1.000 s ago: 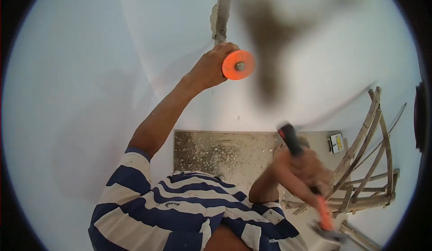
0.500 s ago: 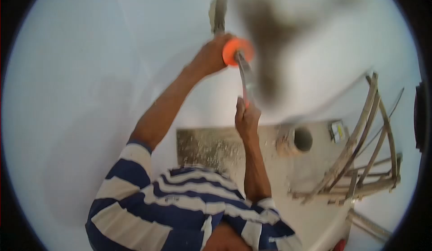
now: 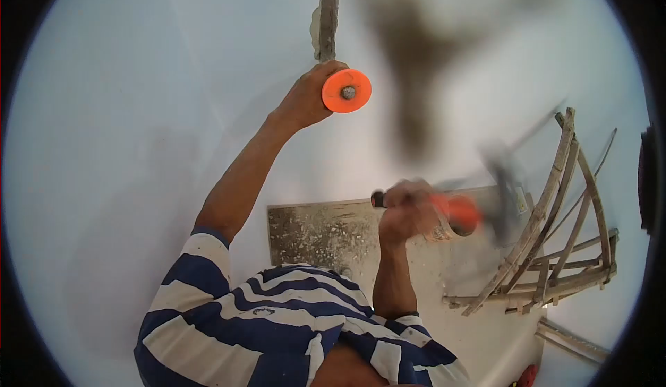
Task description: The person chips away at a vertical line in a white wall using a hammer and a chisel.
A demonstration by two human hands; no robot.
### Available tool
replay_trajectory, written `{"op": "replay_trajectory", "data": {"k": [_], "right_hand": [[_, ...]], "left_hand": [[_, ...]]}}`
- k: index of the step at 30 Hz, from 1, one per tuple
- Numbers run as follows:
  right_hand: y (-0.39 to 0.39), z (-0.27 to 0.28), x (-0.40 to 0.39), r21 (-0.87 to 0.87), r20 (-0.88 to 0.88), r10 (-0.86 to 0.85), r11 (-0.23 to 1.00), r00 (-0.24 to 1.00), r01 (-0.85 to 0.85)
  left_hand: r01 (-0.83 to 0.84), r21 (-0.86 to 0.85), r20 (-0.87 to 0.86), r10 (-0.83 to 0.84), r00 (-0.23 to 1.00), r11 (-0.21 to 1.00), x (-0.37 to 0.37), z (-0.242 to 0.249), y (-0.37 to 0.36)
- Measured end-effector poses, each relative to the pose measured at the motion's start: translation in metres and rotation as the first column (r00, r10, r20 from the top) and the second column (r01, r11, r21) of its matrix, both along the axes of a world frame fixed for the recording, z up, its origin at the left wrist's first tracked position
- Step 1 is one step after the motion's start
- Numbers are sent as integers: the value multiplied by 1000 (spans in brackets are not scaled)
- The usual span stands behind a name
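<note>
My left hand [image 3: 305, 99] is closed around a chisel [image 3: 347, 90] with a round orange hand guard; its grey struck end faces me. The chisel's tip is hidden behind the hand, at the lower end of a rough groove [image 3: 329, 19] cut in the white wall. Lower and to the right, my right hand [image 3: 404, 213] grips a hammer [image 3: 459, 212] by its red and black handle. The hammer is smeared by motion, its grey head pointing right, apart from the chisel.
A wooden frame of rough poles [image 3: 548, 248] stands at the right. On the floor lies a dark patch [image 3: 298, 234] strewn with pale debris. A bucket [image 3: 440, 233] is mostly hidden behind the hammer. A dark blurred smear [image 3: 416, 54] covers the upper middle view.
The hammer has swung away from the chisel's end, down and to the right, with my right hand. My left hand with the chisel appears slightly farther left and lower.
</note>
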State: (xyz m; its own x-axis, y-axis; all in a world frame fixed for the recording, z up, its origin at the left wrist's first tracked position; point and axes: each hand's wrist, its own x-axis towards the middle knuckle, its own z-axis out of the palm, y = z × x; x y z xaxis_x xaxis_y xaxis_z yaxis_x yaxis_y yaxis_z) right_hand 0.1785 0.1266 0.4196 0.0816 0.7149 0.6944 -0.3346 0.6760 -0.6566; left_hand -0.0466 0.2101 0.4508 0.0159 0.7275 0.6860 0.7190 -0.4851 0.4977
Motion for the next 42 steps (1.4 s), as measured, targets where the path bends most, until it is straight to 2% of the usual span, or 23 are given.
{"op": "replay_trajectory", "data": {"k": [2,3,4,5,6,9,10,11,12,13,14,16,18,19,21,23,26,28,30,34,38,40,42], "right_hand": [[8,-12,1,372,-244,234,919,941,-132],[19,-45,-3,386,137,-183,915,973,118],[33,-69,-11,501,466,-552,809,691,308],[32,-37,-32,-64,644,-103,980,758,187],[34,-57,-29,-310,559,47,938,828,156],[12,-49,-22,-292,348,3,951,937,106],[11,-51,-28,-11,-32,94,995,995,-94],[10,-57,-31,313,-365,277,936,889,-164],[12,-65,-32,290,-367,260,944,893,-155],[25,-66,-36,123,92,34,991,995,-45],[38,-68,-38,34,557,-124,991,821,126],[29,-78,-28,-108,578,-34,987,816,118],[8,-88,-7,-425,372,226,904,900,-52],[4,-110,4,-441,382,184,897,906,4],[-7,-139,30,-443,406,97,890,909,103],[-8,-166,54,-468,448,2,853,894,232],[-11,-185,80,-674,307,104,725,946,139],[-11,-170,82,-665,263,101,739,960,104],[-2,-149,77,-607,310,59,781,949,150],[11,-106,63,-473,299,97,879,949,59],[12,-39,49,-193,236,109,979,966,-64],[14,-11,32,226,-151,173,965,973,-137],[16,-4,18,284,-221,217,947,951,-150]], "left_hand": [[37,-49,51,-34,998,998,2,11,-2],[37,-66,54,-34,998,997,1,12,-4],[64,-77,33,-61,998,995,-6,15,-2],[91,-92,5,-91,996,992,-8,13,-1],[102,-124,10,-102,995,987,-6,-1,-12],[81,-72,66,-76,995,994,-13,5,-4],[73,-69,65,-69,995,995,-11,8,-4],[70,-29,52,-68,996,997,-11,8,-2],[77,-7,44,-77,996,997,-9,1,-5],[84,-21,42,-83,996,996,-4,9,-8],[72,-89,70,-66,995,993,-4,19,-10],[66,-173,93,-51,994,983,-4,15,-16],[91,110,36,-95,995,990,-13,-10,-5],[87,96,45,-92,995,992,-16,-31,-6],[67,475,101,-130,986,877,-33,-53,0],[22,376,467,-209,859,927,-31,-63,-20],[-39,382,427,-139,894,923,-22,-58,-36],[-22,416,337,-131,932,909,-18,-43,-35],[55,448,145,-133,980,892,-11,-26,-28],[75,339,58,-100,993,938,-5,-9,-15],[70,273,42,-85,996,959,6,0,-18],[58,289,22,-67,997,956,4,6,-12],[52,226,21,-58,998,973,2,3,-6]]}}
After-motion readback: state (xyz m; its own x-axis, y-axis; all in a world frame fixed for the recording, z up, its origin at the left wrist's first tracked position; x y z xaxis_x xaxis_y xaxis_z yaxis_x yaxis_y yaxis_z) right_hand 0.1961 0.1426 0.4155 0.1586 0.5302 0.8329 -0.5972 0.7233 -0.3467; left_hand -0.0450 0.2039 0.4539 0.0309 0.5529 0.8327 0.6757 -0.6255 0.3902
